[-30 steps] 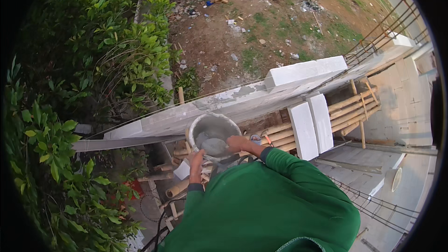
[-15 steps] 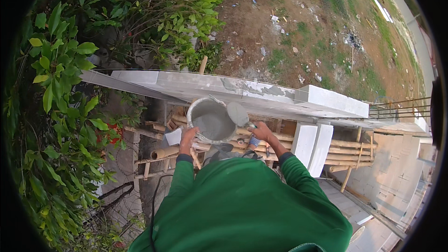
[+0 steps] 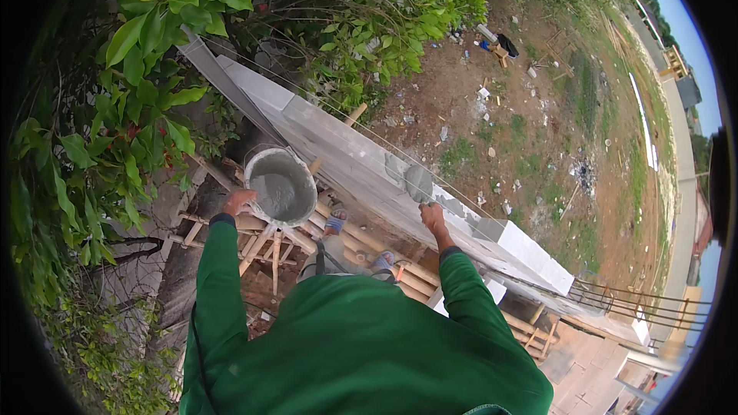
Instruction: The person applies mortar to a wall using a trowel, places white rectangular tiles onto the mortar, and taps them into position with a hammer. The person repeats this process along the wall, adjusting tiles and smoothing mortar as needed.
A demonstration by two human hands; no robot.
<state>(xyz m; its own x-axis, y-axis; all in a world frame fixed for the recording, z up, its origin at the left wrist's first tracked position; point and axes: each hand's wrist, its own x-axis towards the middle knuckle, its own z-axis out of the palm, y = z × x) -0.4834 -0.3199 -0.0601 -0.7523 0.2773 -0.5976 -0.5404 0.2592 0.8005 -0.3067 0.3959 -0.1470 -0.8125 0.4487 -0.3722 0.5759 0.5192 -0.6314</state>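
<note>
The right hand (image 3: 433, 217) is closed around the handle of a trowel (image 3: 419, 183), its mortar-grey blade over the wall's top, by the far edge; whether it touches cannot be told. The left hand (image 3: 240, 201) has its fingers curled on the left rim of a bucket (image 3: 264, 164), which stands out from the wall's near edge with mortar (image 3: 274, 195) inside. Grey patches mark the wall (image 3: 338, 133) on both sides of the blade. A string (image 3: 327, 103) runs along its far edge; a white block (image 3: 534, 252) sits on top toward its right end. Below, sandalled feet (image 3: 336, 222) stand on bamboo poles (image 3: 419, 272).
</note>
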